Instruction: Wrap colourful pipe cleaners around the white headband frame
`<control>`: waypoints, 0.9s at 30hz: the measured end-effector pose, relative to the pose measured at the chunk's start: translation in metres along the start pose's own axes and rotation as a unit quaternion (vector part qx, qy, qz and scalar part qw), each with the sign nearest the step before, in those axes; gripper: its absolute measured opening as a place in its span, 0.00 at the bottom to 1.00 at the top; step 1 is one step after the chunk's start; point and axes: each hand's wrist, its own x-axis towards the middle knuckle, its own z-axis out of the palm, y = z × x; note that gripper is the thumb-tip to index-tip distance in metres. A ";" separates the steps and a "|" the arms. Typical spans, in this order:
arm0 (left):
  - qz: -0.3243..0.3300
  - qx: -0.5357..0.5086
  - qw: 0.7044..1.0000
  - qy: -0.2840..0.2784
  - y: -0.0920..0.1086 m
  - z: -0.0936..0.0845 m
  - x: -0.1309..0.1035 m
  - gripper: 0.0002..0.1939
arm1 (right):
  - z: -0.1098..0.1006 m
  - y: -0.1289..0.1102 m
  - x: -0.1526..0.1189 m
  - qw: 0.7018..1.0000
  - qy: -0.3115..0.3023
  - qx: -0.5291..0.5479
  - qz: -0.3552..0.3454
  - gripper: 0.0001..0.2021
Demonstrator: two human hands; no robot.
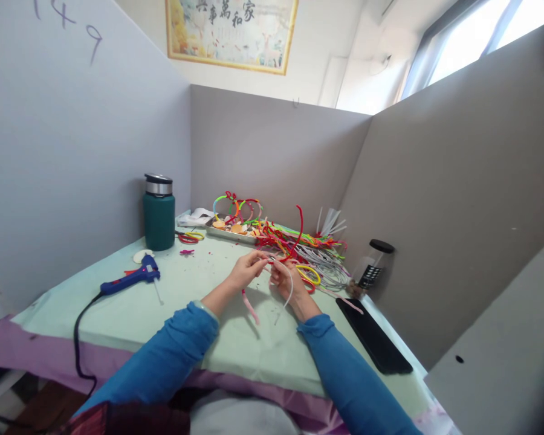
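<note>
My left hand (248, 269) is closed in a pinch above the middle of the table. A pink pipe cleaner (250, 307) hangs down below its fingers. Close beside it, my right hand (291, 283) is closed too, with a white pipe cleaner (292, 281) curving down from its fingertips. The fingertips of both hands nearly meet, and a small shiny bit shows there, too small to name. Yellow and red scissor handles (315, 273) show right behind my right hand; whether that hand touches them I cannot tell.
Behind my hands lie a heap of coloured pipe cleaners (317, 248) and a metal tray (231, 234) with small pieces. At left are a green bottle (158, 214), other scissors (190, 237) and a corded blue glue gun (131, 278). A black phone (374, 338) and clear jar (372, 269) stand right.
</note>
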 end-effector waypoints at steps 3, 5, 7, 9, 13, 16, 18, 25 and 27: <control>-0.064 -0.078 0.995 0.002 -0.002 -0.001 0.004 0.16 | 0.001 0.004 0.000 0.997 -0.004 -0.068 -0.035 0.13; -0.105 -0.111 0.988 0.000 -0.003 -0.003 0.005 0.17 | 0.001 0.006 -0.001 0.987 0.021 -0.141 -0.080 0.12; -0.144 -0.130 0.981 0.005 -0.003 -0.004 0.005 0.17 | 0.001 0.008 -0.001 0.958 0.054 -0.239 -0.150 0.10; -0.184 -0.141 0.973 0.004 -0.004 -0.005 0.004 0.16 | 0.001 0.009 -0.001 0.906 0.063 -0.344 -0.237 0.09; -0.230 -0.138 0.963 -0.002 -0.004 -0.007 0.003 0.17 | -0.001 0.009 -0.003 0.803 0.028 -0.476 -0.358 0.07; -0.255 -0.124 0.959 0.005 -0.006 -0.007 0.003 0.17 | -0.002 0.009 -0.005 0.751 0.000 -0.540 -0.379 0.07; -0.266 -0.113 0.957 0.005 -0.008 -0.006 0.003 0.17 | -0.001 0.009 -0.006 0.718 -0.028 -0.586 -0.375 0.08; -0.262 -0.133 0.956 0.010 -0.006 -0.009 0.004 0.15 | 0.007 0.007 -0.009 0.789 -0.060 -0.525 -0.314 0.14; -0.268 -0.158 0.950 0.012 -0.004 -0.012 0.004 0.14 | 0.005 0.005 -0.007 0.832 -0.023 -0.469 -0.296 0.13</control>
